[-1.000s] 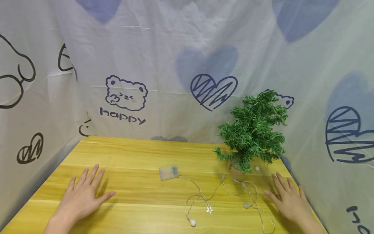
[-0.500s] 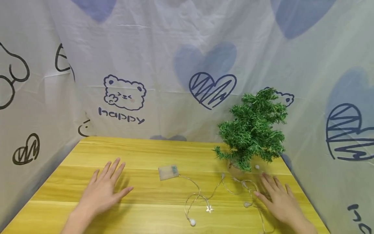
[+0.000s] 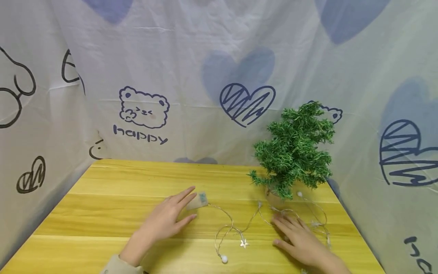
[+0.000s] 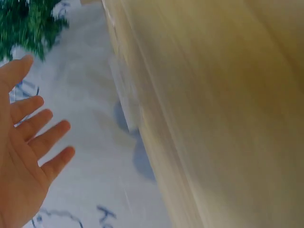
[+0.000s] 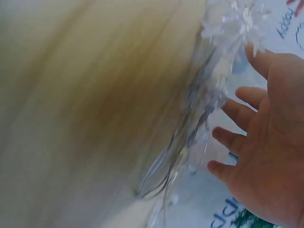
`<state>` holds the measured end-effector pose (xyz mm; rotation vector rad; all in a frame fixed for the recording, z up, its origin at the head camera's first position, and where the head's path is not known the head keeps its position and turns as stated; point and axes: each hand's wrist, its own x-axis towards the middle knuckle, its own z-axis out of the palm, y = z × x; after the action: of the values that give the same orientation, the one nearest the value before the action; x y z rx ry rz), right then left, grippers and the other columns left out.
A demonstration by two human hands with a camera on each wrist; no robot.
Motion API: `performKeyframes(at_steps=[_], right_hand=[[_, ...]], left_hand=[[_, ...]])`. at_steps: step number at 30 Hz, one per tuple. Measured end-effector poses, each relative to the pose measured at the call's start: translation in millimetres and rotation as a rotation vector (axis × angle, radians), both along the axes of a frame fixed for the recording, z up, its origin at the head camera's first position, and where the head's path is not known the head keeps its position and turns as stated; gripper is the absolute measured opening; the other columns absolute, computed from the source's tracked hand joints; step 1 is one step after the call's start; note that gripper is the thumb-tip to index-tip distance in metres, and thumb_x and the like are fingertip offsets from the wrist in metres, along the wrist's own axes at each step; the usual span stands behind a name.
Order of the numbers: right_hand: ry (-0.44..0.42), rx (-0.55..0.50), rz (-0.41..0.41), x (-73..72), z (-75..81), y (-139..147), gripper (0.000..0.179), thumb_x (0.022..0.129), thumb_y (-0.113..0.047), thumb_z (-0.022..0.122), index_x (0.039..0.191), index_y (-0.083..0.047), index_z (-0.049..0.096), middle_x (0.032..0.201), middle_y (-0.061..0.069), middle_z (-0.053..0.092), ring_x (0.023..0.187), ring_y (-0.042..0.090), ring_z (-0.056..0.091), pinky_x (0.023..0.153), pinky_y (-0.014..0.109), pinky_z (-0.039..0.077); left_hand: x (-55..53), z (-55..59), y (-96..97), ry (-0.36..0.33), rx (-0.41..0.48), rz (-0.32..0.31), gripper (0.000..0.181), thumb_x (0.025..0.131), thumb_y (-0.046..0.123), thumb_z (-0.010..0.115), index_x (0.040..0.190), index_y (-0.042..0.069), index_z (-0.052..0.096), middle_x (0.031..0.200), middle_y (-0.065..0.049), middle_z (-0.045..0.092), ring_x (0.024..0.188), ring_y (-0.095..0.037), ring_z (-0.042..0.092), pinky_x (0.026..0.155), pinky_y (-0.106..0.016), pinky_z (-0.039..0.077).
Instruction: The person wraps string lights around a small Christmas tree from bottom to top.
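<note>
My left hand reaches over the table beside a flat translucent battery box, its fingers extended and partly covering the box. In the left wrist view that hand has spread fingers with nothing in them, apart from the box. A string of fairy lights runs from the box, with a star-shaped light on the wire. Over the right part of the string, my right hand hovers or touches; which one I cannot tell. The right wrist view shows its fingers loosely bent near a clear snowflake light.
A small green artificial tree stands at the back right of the yellow wooden table. Its round base is partly hidden by branches. White printed curtains close off the back and both sides.
My left hand has moved right, from the left part of the table to the battery box. My right hand has shifted left, from the table's right side onto the string lights.
</note>
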<state>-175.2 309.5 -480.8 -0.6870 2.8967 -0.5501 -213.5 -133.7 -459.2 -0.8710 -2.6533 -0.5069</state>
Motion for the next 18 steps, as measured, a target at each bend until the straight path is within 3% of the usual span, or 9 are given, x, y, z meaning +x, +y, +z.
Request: performKeyframes(at_steps=[6,11,15,18], right_hand=[[0.015,0.009,0.059,-7.3,-2.7,-14,0.058,0.106,-0.045,0.058,0.153,-0.011,0.053,0.152,0.015,0.053,0.140,0.049,0.046,0.109,0.075,0.034],[0.095,0.008,0.084,-16.9,-4.3,-20,0.041,0.100,-0.024,0.072,0.139,-0.010,0.064,0.132,0.008,0.064,0.120,0.033,0.064,0.097,0.055,0.055],[0.120,-0.023,0.095,-24.8,-5.1,-21,0.030,0.096,-0.013,0.076,0.125,-0.008,0.070,0.116,0.002,0.067,0.104,0.023,0.068,0.086,0.041,0.060],[0.080,-0.074,0.094,-28.1,-5.8,-21,0.017,0.095,-0.010,0.076,0.111,-0.008,0.071,0.103,-0.002,0.066,0.090,0.014,0.066,0.075,0.032,0.059]], left_hand=[[-8.9,-3.4,39.7,-0.066,0.030,-0.165,0.047,0.100,0.031,0.073,0.141,0.009,0.063,0.145,-0.006,0.061,0.127,-0.028,0.064,0.106,-0.045,0.052],[-18.0,-9.1,66.6,-0.184,0.016,-0.299,0.031,0.100,0.022,0.073,0.128,0.010,0.071,0.121,-0.001,0.071,0.098,-0.010,0.069,0.085,-0.023,0.057],[-25.2,-12.8,81.5,-0.289,-0.024,-0.335,0.025,0.098,0.019,0.076,0.122,0.012,0.075,0.108,0.004,0.070,0.085,0.001,0.062,0.075,-0.013,0.052],[-28.2,-14.7,89.0,-0.342,-0.062,-0.339,0.021,0.095,0.018,0.079,0.115,0.013,0.076,0.100,0.008,0.068,0.082,0.003,0.058,0.075,-0.013,0.051]])
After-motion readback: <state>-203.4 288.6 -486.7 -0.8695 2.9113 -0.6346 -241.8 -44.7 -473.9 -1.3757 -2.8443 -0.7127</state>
